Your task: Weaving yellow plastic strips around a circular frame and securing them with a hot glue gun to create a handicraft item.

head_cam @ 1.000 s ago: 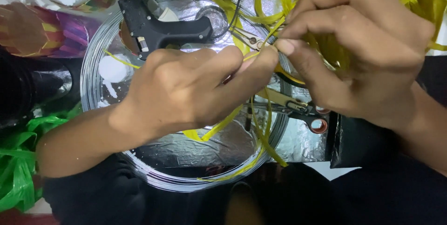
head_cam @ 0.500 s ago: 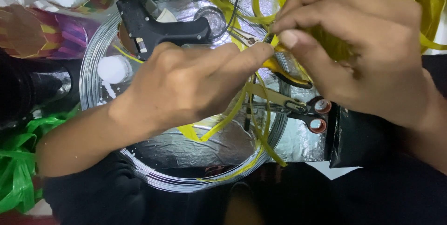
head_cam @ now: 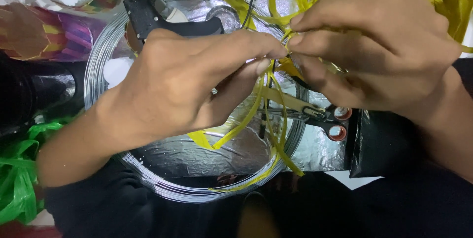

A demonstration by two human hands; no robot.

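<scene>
Glossy yellow plastic strips (head_cam: pixel 268 105), thin and ribbon-like, are pinched between the left hand (head_cam: pixel 187 80) and right hand (head_cam: pixel 374 56). Beneath them lie a coil of bright, smooth metal wire (head_cam: pixel 98 70) and crinkled, shiny silver foil (head_cam: pixel 207 154). The glue gun (head_cam: pixel 162 19) is matt black plastic. A green plastic bag (head_cam: pixel 17 179) looks thin and slick.
</scene>
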